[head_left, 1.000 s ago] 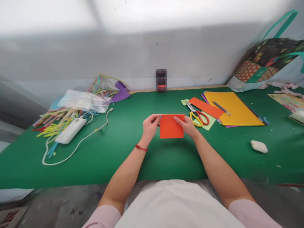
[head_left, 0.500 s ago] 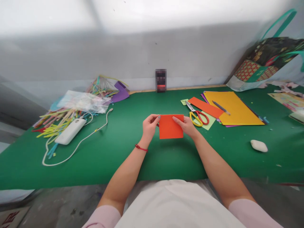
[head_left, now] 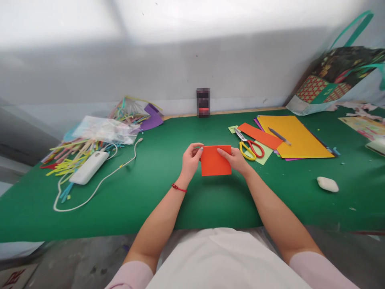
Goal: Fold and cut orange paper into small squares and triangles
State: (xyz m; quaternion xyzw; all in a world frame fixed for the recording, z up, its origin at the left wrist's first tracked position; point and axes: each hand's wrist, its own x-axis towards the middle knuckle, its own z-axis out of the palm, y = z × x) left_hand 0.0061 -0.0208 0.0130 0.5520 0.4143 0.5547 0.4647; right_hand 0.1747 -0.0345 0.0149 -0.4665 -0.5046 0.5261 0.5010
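Note:
A small orange-red sheet of paper (head_left: 215, 163) is held up just above the green tabletop, close to square in outline. At its upper left corner, my left hand (head_left: 191, 158) pinches the edge between thumb and fingers. My right hand (head_left: 236, 158) grips the right side, its thumb lying across the front face and the other fingers behind the sheet. To the right of that hand lie scissors (head_left: 252, 150) with one red and one yellow handle loop, partly over a light green paper (head_left: 264, 154) and near an orange paper strip (head_left: 260, 135).
Yellow sheets (head_left: 303, 140) with a pen (head_left: 279, 136) lie at right, near a white eraser-like object (head_left: 327, 184). Left are a white power bank (head_left: 89, 167), its cable (head_left: 99, 185), and a heap of paper strips (head_left: 81, 146). A patterned bag (head_left: 333, 84) stands far right.
My left fingers have shifted slightly at the sheet's upper left corner. My right hand keeps its grip, and the paper stays almost in place.

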